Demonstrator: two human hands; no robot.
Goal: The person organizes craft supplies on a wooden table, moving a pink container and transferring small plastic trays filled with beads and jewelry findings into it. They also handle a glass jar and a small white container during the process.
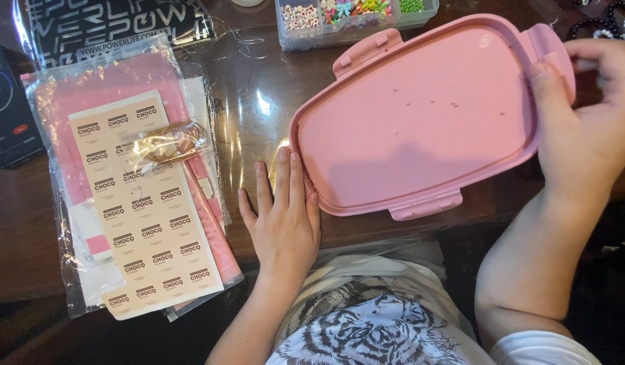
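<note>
Right hand (586, 128) grips right clasp end of shallow pink plastic lid (420, 118), tilted near the dark wooden table's (258, 94) front edge; left hand (284, 220) flat, fingers spread, touching lid's left rim.

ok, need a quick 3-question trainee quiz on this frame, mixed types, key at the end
1. True or false: the right hand grips the pink lid at a clip tab on its end.
2. Multiple choice: where is the left hand? A) flat on the table, fingertips at the lid's edge; B) lifting the sticker sheet; C) inside the bead box.
3. Fill in: the sticker sheet lies on top of clear plastic ____ holding pink paper.

Key: 1 true. 2 A. 3 bags.
</note>
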